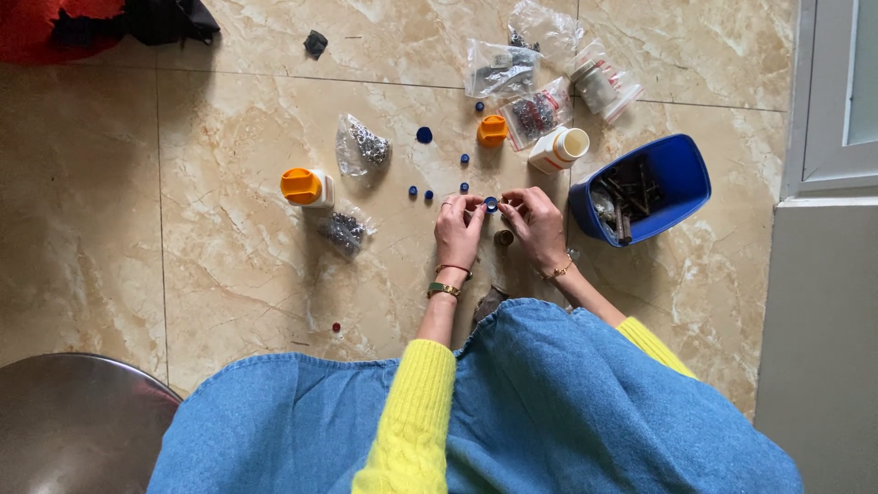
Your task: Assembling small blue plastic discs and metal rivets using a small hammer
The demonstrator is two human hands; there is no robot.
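1. On the shiny tan floor, the left hand [459,229] and right hand [535,224] meet, fingers pinched together on one small blue cap [491,204].
2. More round blue caps [424,134] lie near, easy to grab.
3. A blue plastic tub [681,174] beside the right hand keeps rusty metal bits together.
4. A white bottle [558,149] lies open.

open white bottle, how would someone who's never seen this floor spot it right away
Find the blue tub of rusty parts on the right of the tiled floor. The white bottle lies on its side just left of the tub. Unlike the other bottle, which wears its orange cap, its mouth is open; a loose orange cap sits beside it.
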